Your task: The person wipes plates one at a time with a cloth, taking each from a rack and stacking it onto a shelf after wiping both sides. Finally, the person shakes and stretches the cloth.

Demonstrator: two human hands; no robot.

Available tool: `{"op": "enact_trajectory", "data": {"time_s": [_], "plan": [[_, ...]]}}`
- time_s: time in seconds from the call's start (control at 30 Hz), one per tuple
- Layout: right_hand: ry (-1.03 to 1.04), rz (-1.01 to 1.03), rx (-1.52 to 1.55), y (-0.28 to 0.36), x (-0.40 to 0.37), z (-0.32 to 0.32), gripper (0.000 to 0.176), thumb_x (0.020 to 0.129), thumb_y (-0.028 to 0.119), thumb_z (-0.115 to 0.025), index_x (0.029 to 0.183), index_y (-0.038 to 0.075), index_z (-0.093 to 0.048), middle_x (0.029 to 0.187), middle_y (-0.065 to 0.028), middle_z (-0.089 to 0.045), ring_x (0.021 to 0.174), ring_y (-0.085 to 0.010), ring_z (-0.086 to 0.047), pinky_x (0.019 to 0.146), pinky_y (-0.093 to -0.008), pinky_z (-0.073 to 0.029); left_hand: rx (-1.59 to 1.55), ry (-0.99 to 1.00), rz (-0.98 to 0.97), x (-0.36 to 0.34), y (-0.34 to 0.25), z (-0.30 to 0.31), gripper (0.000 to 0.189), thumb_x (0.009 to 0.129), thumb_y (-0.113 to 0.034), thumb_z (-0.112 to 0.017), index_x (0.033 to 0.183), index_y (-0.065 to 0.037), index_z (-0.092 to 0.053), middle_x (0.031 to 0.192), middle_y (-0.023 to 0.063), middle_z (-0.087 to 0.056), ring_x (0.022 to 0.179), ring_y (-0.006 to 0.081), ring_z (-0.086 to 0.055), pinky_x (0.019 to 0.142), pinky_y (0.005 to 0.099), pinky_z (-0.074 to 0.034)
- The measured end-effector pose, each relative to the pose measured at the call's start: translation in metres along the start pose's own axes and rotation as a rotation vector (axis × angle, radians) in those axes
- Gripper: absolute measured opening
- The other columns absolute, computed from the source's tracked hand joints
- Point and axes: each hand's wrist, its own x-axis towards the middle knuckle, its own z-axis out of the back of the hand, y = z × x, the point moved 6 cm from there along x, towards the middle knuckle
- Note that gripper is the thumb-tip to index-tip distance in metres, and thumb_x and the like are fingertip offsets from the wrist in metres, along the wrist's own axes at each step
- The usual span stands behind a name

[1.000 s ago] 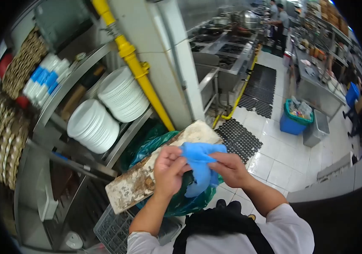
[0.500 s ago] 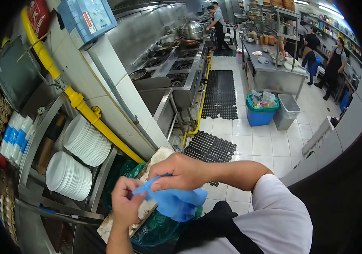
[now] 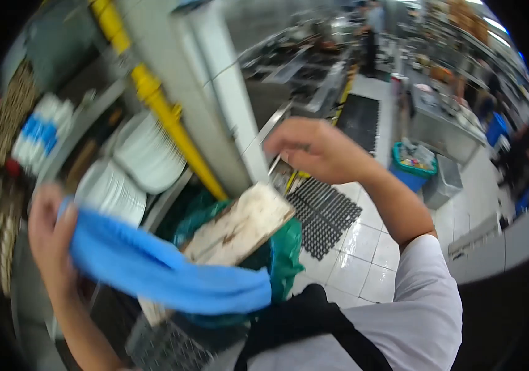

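My left hand (image 3: 53, 238), blurred by motion, is closed on one end of a blue cloth (image 3: 153, 269). The cloth stretches in a loose, folded strip to the right across my front, its far end near my apron. My right hand (image 3: 317, 151) is raised away from the cloth with its fingers loosely bent and nothing visible in them. Below the hands, a worn whitish board (image 3: 243, 226) lies slanted over a bin lined with a green bag (image 3: 286, 244). The cloth hides the lower part of the board.
Stacked white plates (image 3: 113, 191) fill a metal shelf at left, beside egg trays (image 3: 8, 117). A yellow pipe (image 3: 153, 93) runs down the pillar. Black mats (image 3: 323, 213) lie on the tiled floor. A blue bin (image 3: 410, 176) stands by a counter; blurred people are at the back.
My hands have moved apart: the left swung left with the cloth, now stretched out, while the right let go and rose. The view has shifted and blurred.
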Motion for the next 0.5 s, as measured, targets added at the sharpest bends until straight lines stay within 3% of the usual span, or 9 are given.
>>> {"op": "enact_trajectory", "data": {"time_s": [0.03, 0.07, 0.1, 0.17, 0.2, 0.27, 0.37, 0.47, 0.5], "plan": [[-0.033, 0.052, 0.092, 0.022, 0.014, -0.009, 0.04, 0.079, 0.011, -0.064, 0.117, 0.005, -0.056, 0.109, -0.0104, -0.06, 0.101, -0.0233, -0.058, 0.083, -0.0364, -0.048, 0.042, 0.092, -0.058, 0.007, -0.011, -0.017, 0.02, 0.08, -0.016, -0.063, 0.09, -0.007, -0.048, 0.083, -0.0022, -0.043, 0.077, 0.0063, -0.044, 0.069, 0.0194, -0.036], [-0.073, 0.098, 0.183, 0.04, 0.027, -0.023, 0.051, 0.08, 0.016, -0.067, 0.127, 0.006, -0.05, 0.117, -0.0113, -0.058, 0.106, -0.0223, -0.056, 0.086, -0.0367, -0.047, 0.051, 0.131, 0.035, 0.009, -0.02, -0.034, 0.019, 0.078, -0.013, -0.065, 0.084, -0.006, -0.048, 0.084, -0.0011, -0.044, 0.078, 0.0061, -0.045, 0.069, 0.0207, -0.038], [-0.027, 0.118, 0.233, 0.049, 0.04, -0.048, 0.051, 0.08, 0.016, -0.067, 0.127, 0.006, -0.05, 0.117, -0.0113, -0.058, 0.106, -0.0223, -0.056, 0.086, -0.0367, -0.047, 0.027, 0.211, -0.052, 0.012, -0.031, -0.053, 0.017, 0.078, -0.009, -0.066, 0.084, -0.006, -0.05, 0.083, -0.0015, -0.047, 0.077, 0.0043, -0.047, 0.065, 0.0197, -0.039], [-0.098, 0.312, 0.346, 0.076, 0.066, -0.076, 0.074, 0.077, 0.032, -0.071, 0.136, 0.003, -0.036, 0.123, -0.0228, -0.051, 0.11, -0.0304, -0.053, 0.089, -0.0358, -0.046, -0.093, 0.31, 0.028, 0.015, -0.033, -0.08, 0.017, 0.079, -0.008, -0.068, 0.084, -0.005, -0.052, 0.071, -0.0046, -0.052, 0.066, 0.0018, -0.048, 0.057, 0.0175, -0.038], [-0.105, 0.317, 0.378, 0.075, 0.077, -0.096, 0.072, 0.074, 0.037, -0.073, 0.128, -0.002, -0.044, 0.115, -0.0244, -0.055, 0.102, -0.03, -0.057, 0.084, -0.0369, -0.047, -0.088, 0.3, 0.051, 0.014, -0.032, -0.08, 0.017, 0.079, -0.008, -0.068, 0.084, -0.005, -0.052, 0.071, -0.0046, -0.052, 0.066, 0.0018, -0.048, 0.057, 0.0175, -0.038], [0.217, 0.054, 0.57, 0.062, 0.099, -0.127, 0.062, 0.074, 0.038, -0.073, 0.117, -0.002, -0.052, 0.103, -0.0195, -0.061, 0.091, -0.026, -0.06, 0.078, -0.0356, -0.048, 0.033, 0.337, 0.04, 0.013, -0.038, -0.077, 0.018, 0.078, -0.01, -0.068, 0.086, -0.007, -0.052, 0.073, -0.0052, -0.051, 0.067, 0.0011, -0.046, 0.059, 0.0166, -0.036], [0.299, -0.085, 0.812, 0.053, 0.101, -0.129, 0.053, 0.073, 0.037, -0.072, 0.107, -0.001, -0.057, 0.093, -0.0142, -0.063, 0.082, -0.0207, -0.061, 0.073, -0.0344, -0.049, 0.314, 0.346, 0.059, 0.006, -0.026, -0.049, 0.016, 0.079, -0.014, -0.068, 0.087, -0.005, -0.057, 0.072, -0.0045, -0.053, 0.064, 0.002, -0.048, 0.057, 0.0186, -0.037], [0.359, -0.049, 0.73, 0.053, 0.1, -0.135, 0.047, 0.075, 0.034, -0.07, 0.106, 0.001, -0.059, 0.092, -0.0118, -0.063, 0.081, -0.0176, -0.06, 0.074, -0.0323, -0.048, 0.515, 0.347, 0.065, 0.001, -0.008, -0.023, 0.014, 0.083, -0.019, -0.064, 0.086, -0.005, -0.061, 0.072, -0.0047, -0.053, 0.064, 0.0026, -0.048, 0.058, 0.0199, -0.039], [0.371, 0.016, 0.683, 0.059, 0.099, -0.142, 0.047, 0.076, 0.033, -0.068, 0.108, 0.001, -0.059, 0.096, -0.0126, -0.063, 0.084, -0.0186, -0.061, 0.077, -0.033, -0.049, 0.427, 0.23, 0.051, 0.001, -0.009, -0.013, 0.016, 0.084, -0.02, -0.064, 0.085, -0.004, -0.061, 0.07, -0.0042, -0.054, 0.063, 0.0029, -0.049, 0.058, 0.0203, -0.04]]}}
